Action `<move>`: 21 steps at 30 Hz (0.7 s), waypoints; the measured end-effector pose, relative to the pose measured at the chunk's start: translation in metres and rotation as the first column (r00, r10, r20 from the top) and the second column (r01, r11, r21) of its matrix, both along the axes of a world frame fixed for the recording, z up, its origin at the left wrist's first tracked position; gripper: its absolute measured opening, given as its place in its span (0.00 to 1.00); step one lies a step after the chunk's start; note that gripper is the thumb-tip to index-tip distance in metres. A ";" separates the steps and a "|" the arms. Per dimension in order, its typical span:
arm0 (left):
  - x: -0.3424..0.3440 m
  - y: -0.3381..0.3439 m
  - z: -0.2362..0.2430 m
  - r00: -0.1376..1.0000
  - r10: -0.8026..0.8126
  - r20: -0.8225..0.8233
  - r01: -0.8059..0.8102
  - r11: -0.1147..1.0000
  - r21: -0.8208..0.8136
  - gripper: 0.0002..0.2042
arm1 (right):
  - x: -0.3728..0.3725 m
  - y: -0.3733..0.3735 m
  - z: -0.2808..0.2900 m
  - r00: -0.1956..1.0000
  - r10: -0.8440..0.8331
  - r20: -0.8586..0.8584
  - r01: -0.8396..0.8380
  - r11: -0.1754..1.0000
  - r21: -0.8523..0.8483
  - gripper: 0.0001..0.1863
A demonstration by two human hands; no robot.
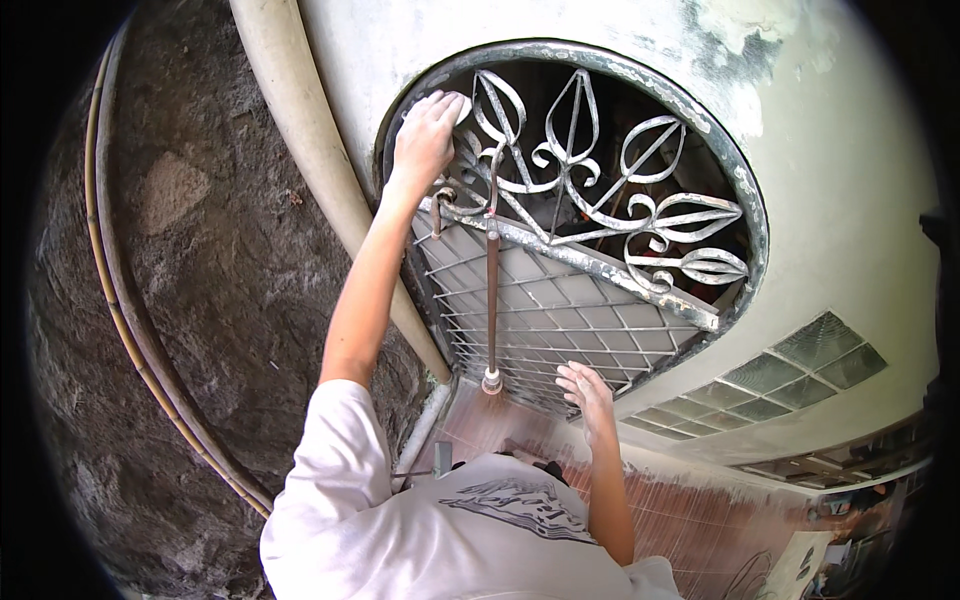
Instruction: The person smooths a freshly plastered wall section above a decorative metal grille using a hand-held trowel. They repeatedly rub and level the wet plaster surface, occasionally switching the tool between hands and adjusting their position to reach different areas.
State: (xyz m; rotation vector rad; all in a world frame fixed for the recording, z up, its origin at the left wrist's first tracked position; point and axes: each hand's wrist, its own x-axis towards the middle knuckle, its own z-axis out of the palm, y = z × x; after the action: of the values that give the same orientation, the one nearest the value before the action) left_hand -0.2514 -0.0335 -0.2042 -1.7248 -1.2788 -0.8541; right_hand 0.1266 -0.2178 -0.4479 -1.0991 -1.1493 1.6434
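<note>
My left hand [426, 135], dusty with white powder, is raised to the upper left of a metal gate's arched frame [560, 48]. Its fingers are closed on a small pale pad [463, 110], possibly folded sandpaper, against the frame's edge beside the leaf-shaped scrollwork [500, 110]. White paint on this ironwork is worn and patchy. Lower and to the right, my right hand [590, 400], also dusty, hangs with fingers apart and holds nothing. It is in front of the gate's diamond lattice [560, 310].
A brown rod [492, 300] with a white collar hangs before the lattice. A thick pale pipe [315, 120] runs left of the gate, beside a rough rock wall [210, 270] with bamboo poles [125, 320]. Glass blocks [770, 375] line the right wall above the reddish floor [670, 510].
</note>
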 end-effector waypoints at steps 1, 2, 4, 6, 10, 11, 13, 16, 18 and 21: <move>-0.003 0.004 0.004 0.980 0.117 -0.161 -0.137 0.984 -0.115 0.24 | 0.000 -0.002 0.000 1.000 -0.003 0.006 0.003 1.000 -0.015 0.22; -0.004 0.006 0.003 0.966 0.124 -0.227 -0.175 0.960 -0.219 0.24 | -0.001 -0.004 0.000 1.000 -0.001 0.012 0.001 1.000 -0.023 0.21; 0.000 0.007 -0.005 0.968 0.014 -0.249 -0.098 0.939 -0.330 0.25 | -0.007 -0.005 0.000 1.000 -0.007 0.029 0.008 0.999 -0.032 0.21; 0.006 0.006 -0.014 0.929 -0.133 -0.346 -0.039 0.893 -0.448 0.26 | -0.014 -0.004 0.001 0.997 0.071 0.024 -0.071 0.997 0.004 0.22; 0.000 0.006 -0.007 0.912 -0.122 -0.392 -0.065 0.900 -0.430 0.24 | -0.022 0.002 0.004 0.978 0.205 0.041 -0.205 0.979 0.015 0.25; -0.004 0.007 -0.002 0.905 -0.105 -0.412 -0.084 0.906 -0.415 0.24 | -0.021 0.003 0.004 0.972 0.231 0.036 -0.232 0.972 0.032 0.25; -0.020 0.009 0.016 0.928 0.107 -0.357 -0.256 0.879 -0.402 0.23 | -0.016 0.003 0.005 0.978 0.204 0.053 -0.205 0.979 0.019 0.26; -0.024 -0.003 0.014 0.937 0.140 -0.321 -0.262 0.887 -0.380 0.24 | -0.004 0.000 0.003 0.989 0.140 0.046 -0.140 0.990 0.011 0.27; -0.011 -0.015 0.003 0.946 0.116 -0.303 -0.206 0.936 -0.286 0.25 | 0.002 -0.002 0.000 0.993 0.110 0.053 -0.107 0.993 -0.049 0.27; 0.007 -0.042 -0.004 0.971 0.218 -0.098 -0.222 0.676 -0.703 0.16 | 0.007 -0.004 -0.003 0.990 0.139 0.026 -0.138 0.990 -0.041 0.26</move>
State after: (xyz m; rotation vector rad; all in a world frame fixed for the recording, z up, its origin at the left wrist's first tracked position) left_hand -0.2441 -0.0755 -0.2086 -2.0707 -1.9381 -0.1855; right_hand 0.1339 -0.2219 -0.4507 -1.0917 -1.2411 1.7682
